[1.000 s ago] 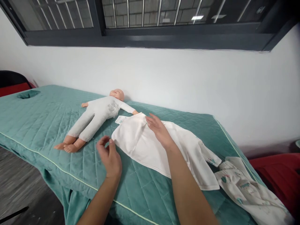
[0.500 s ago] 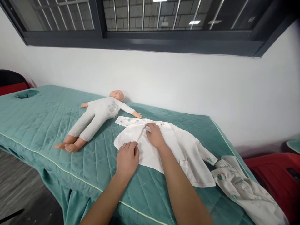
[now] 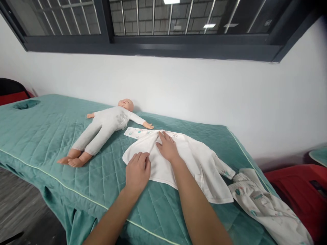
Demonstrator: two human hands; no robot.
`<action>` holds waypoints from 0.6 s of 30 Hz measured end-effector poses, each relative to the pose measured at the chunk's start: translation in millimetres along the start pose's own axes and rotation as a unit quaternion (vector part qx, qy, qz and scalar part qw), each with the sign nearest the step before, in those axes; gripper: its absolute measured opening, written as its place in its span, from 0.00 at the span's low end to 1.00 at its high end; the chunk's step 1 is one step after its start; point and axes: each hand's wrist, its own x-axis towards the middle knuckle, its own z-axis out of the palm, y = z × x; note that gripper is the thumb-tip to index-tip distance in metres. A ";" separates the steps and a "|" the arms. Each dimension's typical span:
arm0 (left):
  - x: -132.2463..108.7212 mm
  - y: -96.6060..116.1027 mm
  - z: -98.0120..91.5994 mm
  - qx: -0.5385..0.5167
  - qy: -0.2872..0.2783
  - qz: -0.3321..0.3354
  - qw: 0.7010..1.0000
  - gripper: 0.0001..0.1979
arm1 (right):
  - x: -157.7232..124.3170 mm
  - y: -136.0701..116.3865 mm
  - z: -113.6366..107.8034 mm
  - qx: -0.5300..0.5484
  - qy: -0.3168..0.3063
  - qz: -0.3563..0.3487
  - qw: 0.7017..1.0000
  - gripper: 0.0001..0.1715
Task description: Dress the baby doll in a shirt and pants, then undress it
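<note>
A white baby shirt [image 3: 189,154] with printed sleeves lies spread on the green quilted bed cover [image 3: 102,180]. At its lower left part, my left hand [image 3: 138,170] rests with bent fingers closed on the cloth; the fingertips are partly hidden. My right hand [image 3: 168,147] lies on the upper middle of the shirt, fingers stretched out and slightly apart, near the neckline. Just beyond the shirt's left sleeve is a baby doll [image 3: 107,126] in a white cloth body, on its back with arms spread. One doll hand is close to that sleeve.
Printed baby trousers [image 3: 268,200] lie crumpled at the right end of the bed, beside the shirt. A red chair [image 3: 298,183] stands past that end. White wall [image 3: 178,88] and a dark window frame [image 3: 153,47] run behind the bed. The cover has a hole [image 3: 27,104] at far left.
The right hand's fingers have straightened and slid slightly up the shirt. My left hand has hardly moved on the cloth. The whole view has shifted a little.
</note>
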 end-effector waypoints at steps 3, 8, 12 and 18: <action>24.9 -1.6 8.6 -0.028 -0.025 0.053 0.998 0.14 | -0.1 1.7 2.3 -0.002 0.014 -0.005 1.000 0.35; 80.3 -12.1 37.7 0.003 -0.092 0.095 0.991 0.18 | 0.1 4.0 3.1 0.005 0.023 -0.011 1.000 0.36; 110.2 -20.2 58.8 0.050 -0.164 0.093 0.981 0.20 | -0.1 5.2 1.0 0.003 0.014 0.009 1.000 0.37; 114.1 -23.3 73.5 0.072 -0.145 0.083 0.983 0.22 | 0.0 6.2 0.9 -0.012 0.017 0.046 0.999 0.35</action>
